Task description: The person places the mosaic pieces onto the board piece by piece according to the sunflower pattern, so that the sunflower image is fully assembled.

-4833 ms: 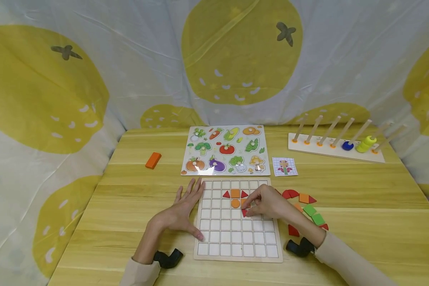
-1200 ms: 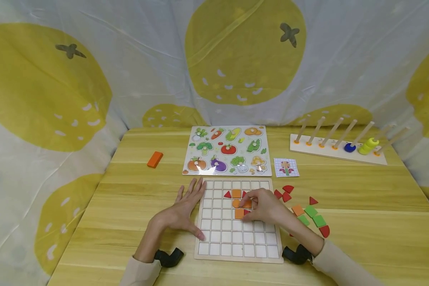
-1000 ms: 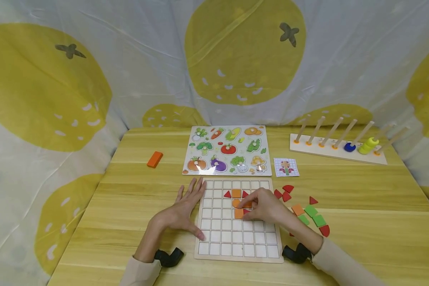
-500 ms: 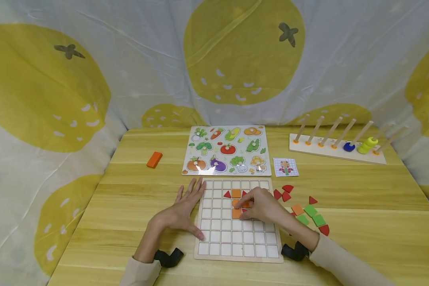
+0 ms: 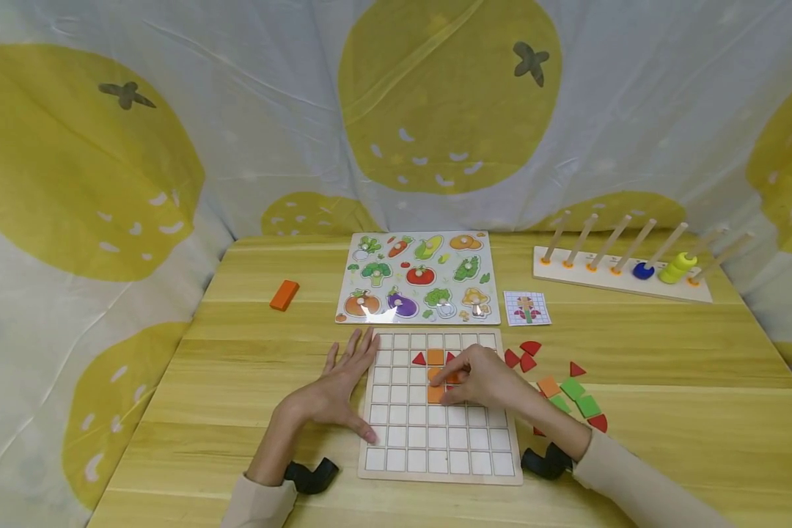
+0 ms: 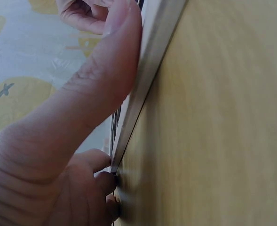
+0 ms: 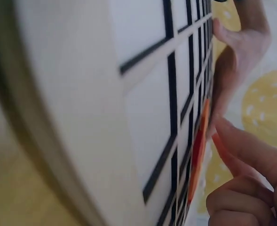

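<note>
In the head view the gridded wooden board (image 5: 435, 462) lies flat on the table. My left hand (image 5: 330, 392) is spread along its left edge; the left wrist view shows my thumb (image 6: 114, 52) on that edge. My right hand (image 5: 478, 378) is low over the board, with thumb and index tips right at an orange square (image 5: 435, 395) sitting in a cell. Above it are an orange circle (image 5: 432, 375), another orange square (image 5: 435, 357) and a red triangle (image 5: 419, 358). My right fingers (image 7: 246, 146) partly hide more tiles; no tile shows between them in the right wrist view.
Loose red, orange and green tiles (image 5: 587, 405) lie right of the board. A small pattern card (image 5: 526, 308) and a vegetable puzzle (image 5: 418, 279) are behind it. A peg stand (image 5: 620, 275) is at the back right, an orange block (image 5: 284, 295) on the left.
An orange square has come from the loose tiles to the board and shifted left into its cell. My right hand moved slightly left with it; the left hand has stayed put.
</note>
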Demonstrator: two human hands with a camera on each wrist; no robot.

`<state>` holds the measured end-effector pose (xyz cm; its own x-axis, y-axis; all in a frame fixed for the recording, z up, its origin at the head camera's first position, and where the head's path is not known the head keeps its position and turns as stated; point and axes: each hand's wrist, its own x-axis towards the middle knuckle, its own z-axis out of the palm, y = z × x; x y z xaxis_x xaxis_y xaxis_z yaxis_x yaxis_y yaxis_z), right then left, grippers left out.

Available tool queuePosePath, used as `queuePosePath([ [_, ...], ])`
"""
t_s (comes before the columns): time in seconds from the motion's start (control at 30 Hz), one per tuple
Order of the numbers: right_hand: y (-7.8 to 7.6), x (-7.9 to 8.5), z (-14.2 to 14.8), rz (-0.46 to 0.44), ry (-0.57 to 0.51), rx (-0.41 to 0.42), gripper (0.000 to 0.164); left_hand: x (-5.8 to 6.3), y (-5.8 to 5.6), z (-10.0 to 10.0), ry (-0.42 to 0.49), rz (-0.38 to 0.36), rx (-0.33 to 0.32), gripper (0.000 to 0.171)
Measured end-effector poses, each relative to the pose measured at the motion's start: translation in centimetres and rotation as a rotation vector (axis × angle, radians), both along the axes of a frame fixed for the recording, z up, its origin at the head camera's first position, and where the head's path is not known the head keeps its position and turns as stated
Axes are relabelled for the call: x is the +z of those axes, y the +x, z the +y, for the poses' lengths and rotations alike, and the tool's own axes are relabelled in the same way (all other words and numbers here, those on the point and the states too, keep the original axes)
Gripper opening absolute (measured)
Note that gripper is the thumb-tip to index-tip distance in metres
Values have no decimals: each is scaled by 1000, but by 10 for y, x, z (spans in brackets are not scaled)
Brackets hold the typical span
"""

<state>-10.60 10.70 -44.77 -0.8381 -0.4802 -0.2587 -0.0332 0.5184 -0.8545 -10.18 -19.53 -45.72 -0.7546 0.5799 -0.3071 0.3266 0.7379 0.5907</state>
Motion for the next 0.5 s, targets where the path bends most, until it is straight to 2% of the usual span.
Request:
queuePosePath([
  [0.2,-2,6,27,10,-2,-35,18,0,0,0,-9,2,-3,154],
  [0.5,-7,7,99,26,70,-126,25,0,-1,0,-8,3,-4,155],
])
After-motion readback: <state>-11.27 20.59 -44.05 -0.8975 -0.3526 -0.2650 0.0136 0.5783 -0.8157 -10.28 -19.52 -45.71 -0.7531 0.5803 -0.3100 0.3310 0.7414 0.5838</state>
